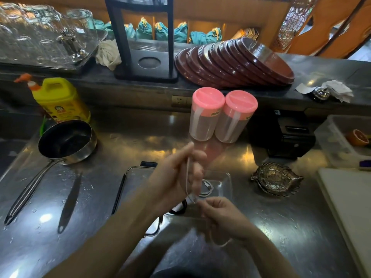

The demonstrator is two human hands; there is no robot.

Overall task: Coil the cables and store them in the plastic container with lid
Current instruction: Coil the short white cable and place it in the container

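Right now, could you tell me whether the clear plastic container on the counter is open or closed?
Open. The clear plastic container has no lid on it, and a coiled white cable lies inside.

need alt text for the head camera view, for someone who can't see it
Over a steel counter, a person's left hand and right hand wind a thin white cable, above a clear plastic container holding a coiled white cable. Behind stand two pink-lidded jars, with a saucepan to the left.

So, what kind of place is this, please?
Probably a restaurant or café service counter: a steel worktop, a stack of brown plates on the ledge, and upturned glasses drying on a tray. A saucepan also stands there.
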